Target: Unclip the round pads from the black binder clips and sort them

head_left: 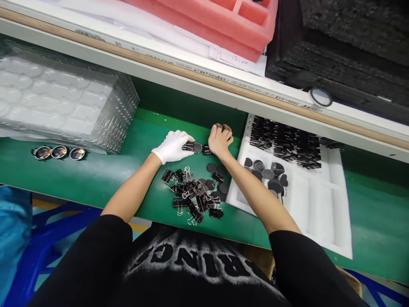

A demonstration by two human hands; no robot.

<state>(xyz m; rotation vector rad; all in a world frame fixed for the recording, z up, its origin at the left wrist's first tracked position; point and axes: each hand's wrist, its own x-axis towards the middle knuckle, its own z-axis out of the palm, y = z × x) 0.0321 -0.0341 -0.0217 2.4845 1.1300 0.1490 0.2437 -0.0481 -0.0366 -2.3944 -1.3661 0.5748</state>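
Left hand (pixel 174 147) pinches black clip (pixel 189 146) beside grey disc (pixel 197 148); right hand (pixel 220 140) curled near second clip (pixel 207 149), grip unclear. Slipping clip could scratch disc.

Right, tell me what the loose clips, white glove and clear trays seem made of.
Loose clips: black bodies with a slight shine, probably coated metal; silvery, glinting wire handles, likely steel.
White glove: probably fabric, since it shows no sheen and fits closely.
Clear trays: glossy, likely thin plastic, being see-through with bright glints.
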